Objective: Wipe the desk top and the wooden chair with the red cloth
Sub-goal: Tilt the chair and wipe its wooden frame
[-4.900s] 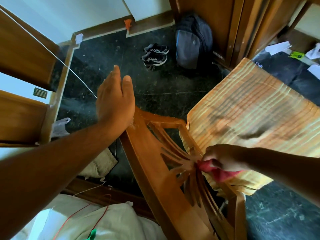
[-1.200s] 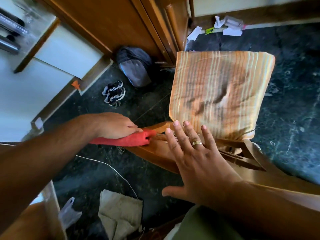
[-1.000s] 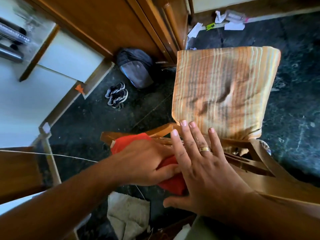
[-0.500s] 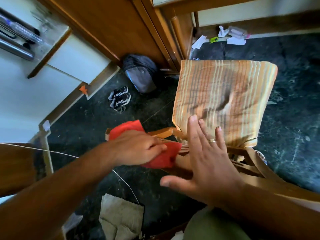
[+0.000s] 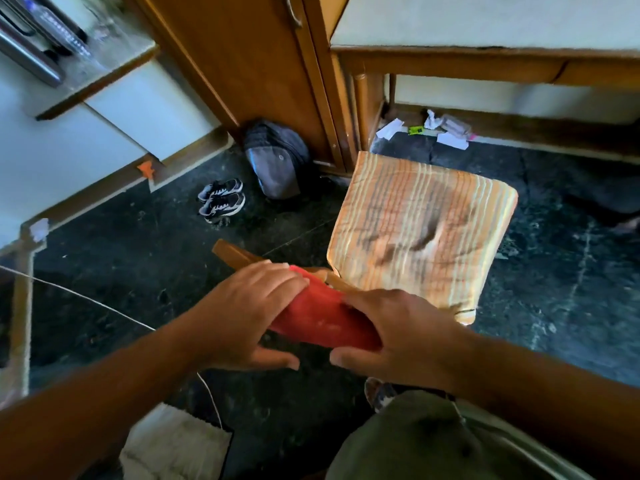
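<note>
The red cloth (image 5: 322, 317) is stretched between both hands, just above the wooden chair's top rail (image 5: 232, 252). My left hand (image 5: 247, 315) grips its left end, fingers over the top and thumb underneath. My right hand (image 5: 401, 336) grips the right end with fingers curled round it. Most of the chair back is hidden under the hands and the cloth. The chair's seat carries a striped orange cushion (image 5: 422, 233). The desk (image 5: 485, 60) stands beyond, at the top right.
A grey backpack (image 5: 277, 161) leans on a wooden cupboard (image 5: 249, 64), and a pair of shoes (image 5: 221, 200) lies nearby on the dark floor. Paper scraps (image 5: 443, 128) lie under the desk. A white cord (image 5: 104, 306) crosses the left floor, with a pale cloth (image 5: 173, 445) below it.
My right hand left the chair back, where it lay flat and open, and has taken hold of the cloth's right end. The left hand and cloth shifted right along the rail.
</note>
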A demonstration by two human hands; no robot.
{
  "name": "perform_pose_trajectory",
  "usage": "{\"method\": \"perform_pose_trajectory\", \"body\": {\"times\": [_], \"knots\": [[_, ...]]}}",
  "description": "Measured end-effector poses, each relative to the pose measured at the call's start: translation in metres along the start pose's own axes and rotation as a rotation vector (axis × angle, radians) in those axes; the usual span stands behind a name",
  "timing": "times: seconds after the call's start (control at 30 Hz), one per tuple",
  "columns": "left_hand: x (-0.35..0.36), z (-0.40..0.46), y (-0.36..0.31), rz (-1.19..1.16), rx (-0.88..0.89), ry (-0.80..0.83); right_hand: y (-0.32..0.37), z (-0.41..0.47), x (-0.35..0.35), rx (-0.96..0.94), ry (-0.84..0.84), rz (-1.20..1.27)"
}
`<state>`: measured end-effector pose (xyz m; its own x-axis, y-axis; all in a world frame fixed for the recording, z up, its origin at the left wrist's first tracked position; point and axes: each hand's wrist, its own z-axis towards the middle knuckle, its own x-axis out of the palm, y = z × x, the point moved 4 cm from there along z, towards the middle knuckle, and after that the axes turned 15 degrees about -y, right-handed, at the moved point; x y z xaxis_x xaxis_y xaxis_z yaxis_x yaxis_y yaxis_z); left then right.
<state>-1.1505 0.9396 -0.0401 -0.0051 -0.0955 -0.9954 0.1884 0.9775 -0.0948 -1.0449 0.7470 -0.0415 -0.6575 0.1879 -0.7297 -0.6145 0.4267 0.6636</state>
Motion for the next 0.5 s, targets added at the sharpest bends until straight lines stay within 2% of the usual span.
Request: {"method": "perform_pose_trajectory", "body": {"times": [0.1, 0.17, 0.23, 0.27, 0.33, 0.5], "knots": [[0.000, 0.022, -0.003, 0.011, -0.008, 0.091, 0.013, 0.023, 0.001, -0.051, 0.241, -0.319], [-0.009, 0.044, 0.003, -0.028, -0.017, 0.304, 0.011, 0.037, -0.006, -0.007, 0.437, -0.306], [-0.017, 0.061, 0.007, -0.070, -0.035, 0.503, 0.002, 0.047, -0.023, 0.055, 0.554, -0.190], [-0.021, 0.070, 0.008, -0.112, -0.070, 0.557, -0.005, 0.051, -0.033, 0.082, 0.562, -0.135], [-0.029, 0.093, 0.007, -0.194, -0.171, 0.549, -0.019, 0.056, -0.053, 0.115, 0.524, -0.052], [-0.029, 0.160, -0.012, -0.208, -0.269, 0.305, -0.080, 0.053, -0.093, 0.122, 0.309, -0.001]]}}
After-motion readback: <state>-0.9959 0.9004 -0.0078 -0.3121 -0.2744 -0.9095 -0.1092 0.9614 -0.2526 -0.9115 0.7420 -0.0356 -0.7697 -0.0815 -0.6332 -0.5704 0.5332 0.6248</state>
